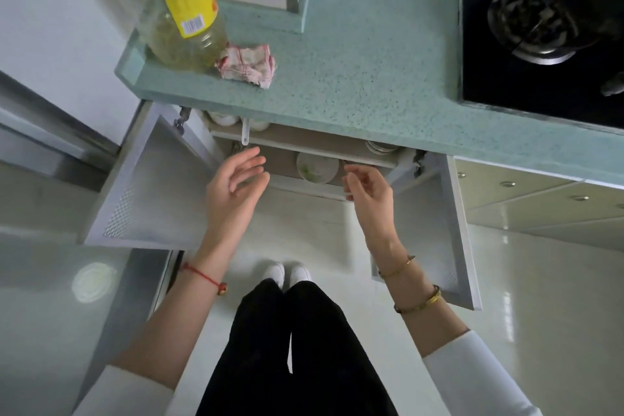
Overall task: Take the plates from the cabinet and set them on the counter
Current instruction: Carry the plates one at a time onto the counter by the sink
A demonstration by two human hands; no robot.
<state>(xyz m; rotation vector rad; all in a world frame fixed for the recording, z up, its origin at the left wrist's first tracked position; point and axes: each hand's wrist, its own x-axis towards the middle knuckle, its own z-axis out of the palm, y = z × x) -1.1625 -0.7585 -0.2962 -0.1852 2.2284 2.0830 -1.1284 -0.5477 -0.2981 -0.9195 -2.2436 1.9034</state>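
Below the speckled green counter [371, 78] the cabinet stands with both white doors swung out, the left door [148, 186] and the right door [435, 230]. On the lower shelf a pale plate with a green pattern [317, 167] shows. A stack of white plates [381, 147] peeks out on the upper shelf at the right, and white bowls [224, 118] sit at the upper left. My left hand [233, 189] is open, just left of the patterned plate. My right hand [369, 187] hovers at its right with fingers loosely curled, holding nothing.
A large oil bottle with a yellow label [182, 10] and a crumpled cloth [248, 66] sit at the counter's left end. A black gas hob with a burner [537, 30] fills the right. A white spoon handle [245, 135] juts from the upper shelf.
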